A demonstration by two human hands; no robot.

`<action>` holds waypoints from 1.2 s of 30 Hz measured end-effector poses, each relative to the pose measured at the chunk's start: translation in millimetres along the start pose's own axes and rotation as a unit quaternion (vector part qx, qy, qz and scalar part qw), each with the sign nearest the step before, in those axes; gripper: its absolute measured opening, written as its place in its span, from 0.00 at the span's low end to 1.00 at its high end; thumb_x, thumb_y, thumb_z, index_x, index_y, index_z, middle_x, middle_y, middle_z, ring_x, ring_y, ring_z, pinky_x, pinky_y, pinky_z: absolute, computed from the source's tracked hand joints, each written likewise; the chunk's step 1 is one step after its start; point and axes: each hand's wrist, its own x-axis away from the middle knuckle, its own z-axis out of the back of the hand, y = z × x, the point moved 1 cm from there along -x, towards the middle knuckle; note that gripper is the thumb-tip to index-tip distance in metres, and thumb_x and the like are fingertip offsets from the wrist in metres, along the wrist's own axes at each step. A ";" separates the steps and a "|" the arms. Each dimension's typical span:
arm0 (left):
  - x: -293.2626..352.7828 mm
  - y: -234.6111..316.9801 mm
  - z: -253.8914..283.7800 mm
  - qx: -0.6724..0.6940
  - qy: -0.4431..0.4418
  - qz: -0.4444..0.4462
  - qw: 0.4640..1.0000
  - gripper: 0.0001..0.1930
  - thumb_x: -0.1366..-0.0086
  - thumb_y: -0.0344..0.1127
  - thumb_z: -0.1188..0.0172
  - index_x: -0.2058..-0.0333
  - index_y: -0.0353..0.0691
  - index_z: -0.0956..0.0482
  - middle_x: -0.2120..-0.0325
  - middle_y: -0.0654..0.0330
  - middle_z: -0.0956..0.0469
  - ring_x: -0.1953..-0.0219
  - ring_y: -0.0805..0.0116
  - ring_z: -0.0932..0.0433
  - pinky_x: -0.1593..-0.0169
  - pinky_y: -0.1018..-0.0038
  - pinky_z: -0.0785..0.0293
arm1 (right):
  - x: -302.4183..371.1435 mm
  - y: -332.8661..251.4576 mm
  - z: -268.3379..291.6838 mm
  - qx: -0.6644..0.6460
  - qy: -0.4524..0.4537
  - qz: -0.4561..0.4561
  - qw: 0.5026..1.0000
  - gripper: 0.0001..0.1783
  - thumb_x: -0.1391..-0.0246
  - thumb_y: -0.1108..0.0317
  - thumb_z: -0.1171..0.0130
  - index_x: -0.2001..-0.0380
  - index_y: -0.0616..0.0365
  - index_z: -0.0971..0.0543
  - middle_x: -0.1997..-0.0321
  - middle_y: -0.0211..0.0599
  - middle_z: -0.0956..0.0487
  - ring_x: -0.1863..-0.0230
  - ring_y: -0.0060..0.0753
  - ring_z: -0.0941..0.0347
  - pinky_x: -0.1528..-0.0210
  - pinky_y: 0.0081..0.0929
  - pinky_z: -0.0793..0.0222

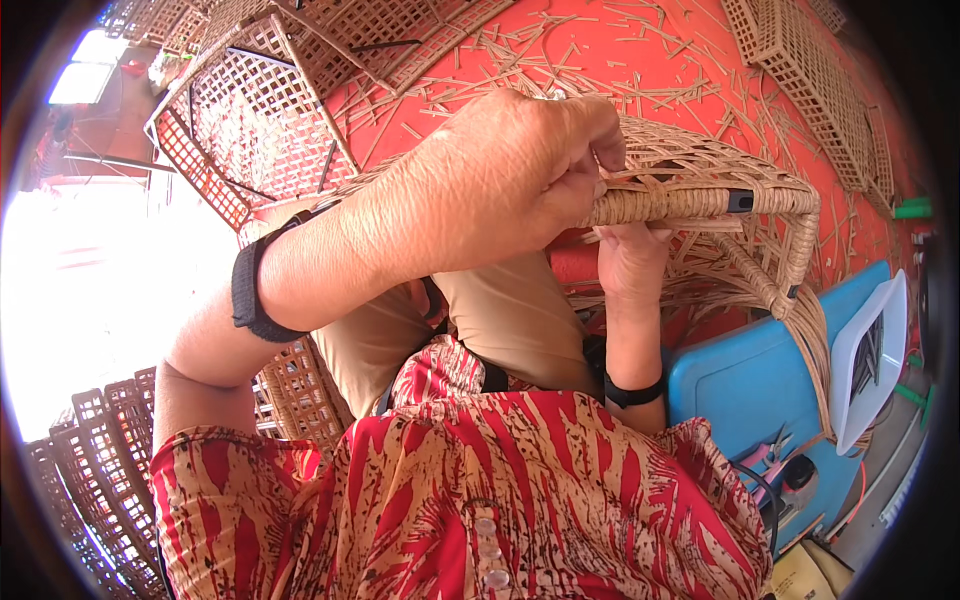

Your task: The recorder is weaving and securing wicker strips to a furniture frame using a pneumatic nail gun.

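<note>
A wicker basket of woven tan rattan lies across the front of my knees, its thick edge bound with wrapped strips. My left hand reaches over the near end of this wrapped edge, thumb and fingers closed in a pinch against it. What lies between those fingertips is hidden. From below, my right hand grips the same edge, with its fingertips partly tucked under the binding. Small black pieces sit on the basket's edge, one right of my hands and another at its lower corner.
Loose rattan scraps litter the red floor. Woven lattice panels stand at the far left, and another lattice piece is at the far right. To my right are a blue plastic surface, a white tray holding dark pieces, and long rattan strands.
</note>
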 end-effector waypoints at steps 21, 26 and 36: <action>6.9 9.7 -8.8 -0.141 0.038 -0.094 0.985 0.08 0.36 0.26 0.45 0.58 0.34 0.28 0.71 0.47 0.21 0.65 0.47 0.19 0.63 0.62 0.23 | 0.0 22.2 7.8 -0.139 -0.024 -0.127 0.982 0.22 0.54 0.83 0.40 0.53 0.55 0.24 0.64 0.29 0.22 0.71 0.22 0.31 0.70 0.23 0.36; 6.2 10.2 -12.6 -0.161 0.048 -0.084 0.982 0.08 0.36 0.26 0.44 0.58 0.34 0.28 0.72 0.48 0.21 0.67 0.47 0.19 0.64 0.61 0.23 | -6.7 28.5 16.9 -0.197 -0.077 -0.131 0.969 0.21 0.54 0.82 0.39 0.55 0.54 0.24 0.63 0.27 0.22 0.69 0.20 0.29 0.68 0.22 0.34; 6.6 8.7 -12.4 -0.143 0.054 -0.077 0.985 0.08 0.36 0.26 0.45 0.58 0.35 0.28 0.71 0.48 0.21 0.67 0.47 0.19 0.64 0.61 0.23 | -1.3 6.7 -2.1 -0.061 0.011 -0.061 0.996 0.21 0.55 0.79 0.36 0.54 0.57 0.23 0.60 0.28 0.21 0.63 0.19 0.26 0.62 0.21 0.30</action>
